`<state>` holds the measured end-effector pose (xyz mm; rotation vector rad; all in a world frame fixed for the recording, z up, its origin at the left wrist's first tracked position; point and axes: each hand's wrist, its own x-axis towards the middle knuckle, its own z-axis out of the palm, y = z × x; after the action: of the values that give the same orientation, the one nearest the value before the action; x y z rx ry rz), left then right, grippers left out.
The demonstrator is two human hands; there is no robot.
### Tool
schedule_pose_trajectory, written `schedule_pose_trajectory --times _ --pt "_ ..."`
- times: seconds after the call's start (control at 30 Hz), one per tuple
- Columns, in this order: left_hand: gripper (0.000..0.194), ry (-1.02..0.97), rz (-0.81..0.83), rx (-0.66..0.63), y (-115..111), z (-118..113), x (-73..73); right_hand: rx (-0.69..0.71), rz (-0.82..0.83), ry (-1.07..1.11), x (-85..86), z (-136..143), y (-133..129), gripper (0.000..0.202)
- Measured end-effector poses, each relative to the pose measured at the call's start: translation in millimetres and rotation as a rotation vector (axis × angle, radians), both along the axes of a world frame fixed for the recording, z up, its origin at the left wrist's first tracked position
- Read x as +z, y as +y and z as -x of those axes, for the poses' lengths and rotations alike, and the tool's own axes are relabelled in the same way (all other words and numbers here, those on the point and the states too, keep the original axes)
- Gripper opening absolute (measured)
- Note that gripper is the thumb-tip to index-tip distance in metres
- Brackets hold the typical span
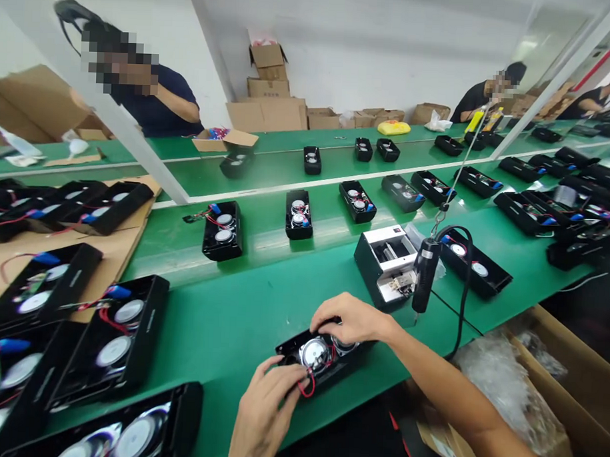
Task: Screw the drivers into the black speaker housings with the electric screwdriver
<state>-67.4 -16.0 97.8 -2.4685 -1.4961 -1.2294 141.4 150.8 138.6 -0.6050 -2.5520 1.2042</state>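
A black speaker housing (337, 374) lies at a slant on the green bench in front of me, its inner side facing up. Inside are two round silver speaker drivers, the nearer one (314, 353) in plain sight and the other partly under my right hand. My left hand (271, 404) is closed at the housing's left end, by a loop of red wire (307, 386); what its fingertips hold is hidden. Reaching over the far rim, my right hand (349, 318) has its fingers bent together above the drivers, and I cannot make out what they grip.
A black electric screwdriver (425, 276) hangs from a cable beside a white-and-black screw feeder (386, 265). Similar housings (125, 342) crowd the left, and more line the green conveyor (265, 220). A box with plastic bags (510, 382) stands lower right. Co-workers (159, 103) sit across.
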Motion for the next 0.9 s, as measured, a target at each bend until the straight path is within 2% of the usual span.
schedule_pose_trajectory --times 0.07,0.13,0.23,0.3,0.4,0.47,0.5,0.57,0.67,0.77,0.9 --pt "0.016 -0.056 -0.031 -0.037 7 -3 1.3 0.054 -0.001 -0.007 3.8 -1 -12 0.027" --pt "0.018 -0.106 -0.092 -0.065 12 -9 2.0 0.192 0.04 -0.134 3.5 3 -16 0.03" --pt "0.02 -0.189 -0.104 -0.067 14 -15 1.5 0.318 0.218 -0.253 -2.6 8 -7 0.028" --pt "0.021 -0.22 -0.047 -0.057 11 -14 0.6 0.243 0.32 -0.22 -6.5 6 1 0.026" --pt "0.019 -0.177 0.078 -0.033 2 -7 -2.1 -0.08 0.331 -0.084 -7.9 -6 3 0.016" --pt "0.014 -0.154 0.159 -0.005 -2 -3 -5.6 -0.258 0.215 0.021 -7.7 -16 -7 0.007" --pt "0.011 -0.157 0.186 0.011 -3 -3 -7.6 -0.289 0.118 0.062 -8.1 -21 -15 0.006" --pt "0.01 -0.18 0.181 0.051 -2 -6 -11.3 -0.239 -0.121 0.097 -10.6 -30 -34 0.013" --pt "0.027 -0.196 0.153 0.147 4 -16 -11.5 -0.062 -0.414 0.007 -16.0 -39 -61 0.025" --pt "0.037 -0.162 0.169 0.201 7 -23 -3.7 0.021 -0.516 -0.176 -18.1 -40 -78 0.027" --pt "0.022 0.02 0.285 0.089 0 -21 5.1 0.078 -0.514 -0.369 -13.5 -29 -86 0.018"
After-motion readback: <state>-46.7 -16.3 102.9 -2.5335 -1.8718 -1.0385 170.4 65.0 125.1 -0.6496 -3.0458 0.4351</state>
